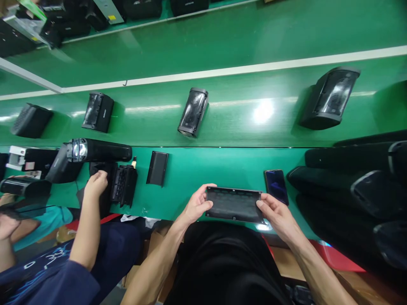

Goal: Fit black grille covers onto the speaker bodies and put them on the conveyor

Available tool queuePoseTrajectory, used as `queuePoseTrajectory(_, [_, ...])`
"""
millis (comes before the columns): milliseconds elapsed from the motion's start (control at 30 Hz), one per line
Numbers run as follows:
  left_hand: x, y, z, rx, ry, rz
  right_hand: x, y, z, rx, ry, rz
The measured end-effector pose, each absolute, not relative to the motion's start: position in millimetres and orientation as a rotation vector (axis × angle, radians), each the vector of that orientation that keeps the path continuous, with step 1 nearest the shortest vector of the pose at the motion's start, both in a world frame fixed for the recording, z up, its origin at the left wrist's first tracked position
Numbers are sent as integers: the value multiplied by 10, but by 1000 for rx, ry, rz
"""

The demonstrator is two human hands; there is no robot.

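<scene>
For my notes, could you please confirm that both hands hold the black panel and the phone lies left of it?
Not quite: the head view shows the phone right of the black panel, which the left hand and right hand hold.

There it was, a black panel (234, 206) gripped at both ends by left hand (197, 206) and right hand (276, 212), right at the desk (187, 171)'s near edge! A phone (276, 186) lay just beside the right hand, another dark piece (158, 168) rested farther left, and black boxy units (193, 112) lined the green strip (237, 127) beyond.
</scene>
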State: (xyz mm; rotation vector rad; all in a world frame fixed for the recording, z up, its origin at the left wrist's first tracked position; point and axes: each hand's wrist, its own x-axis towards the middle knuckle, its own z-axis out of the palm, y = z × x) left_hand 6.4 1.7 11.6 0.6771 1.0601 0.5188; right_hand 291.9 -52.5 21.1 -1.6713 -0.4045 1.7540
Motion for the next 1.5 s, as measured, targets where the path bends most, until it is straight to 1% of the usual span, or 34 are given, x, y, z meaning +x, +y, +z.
queuePoseTrajectory(800, [88, 38, 113, 636, 1015, 564, 2845, -414, 283, -1672, -323, 1781])
queuePoseTrajectory(933, [101, 25, 92, 468, 972, 597, 2844, -410, 255, -1671, -310, 1748])
queuePoseTrajectory(1033, [72, 68, 85, 253, 915, 647, 2849, -334, 245, -1643, -419, 1734])
queuePoseTrajectory(1100, [31, 140, 72, 132, 867, 600, 2848, -222, 265, -1604, -530, 1765])
queuePoseTrajectory(1233, [-15, 339, -21, 10, 680, 379, 2784, 126, 354, -1532, -727, 1851])
queuePoseTrajectory(1333, [23, 429, -113, -29, 437, 157, 2715, 520, 397, -1507, -862, 1922])
queuePoseTrajectory(1400, [56, 451, -159, -40, 315, 81, 2766, 900, 395, -1515, -921, 1951])
queuePoseTrajectory(1467, [71, 465, -179, -41, 276, 140, 2975, 1372, 380, -1700, -922, 1775])
queuePoseTrajectory(1500, [69, 475, -177, -36, 271, 187, 3144, 1617, 374, -1843, -897, 1586])
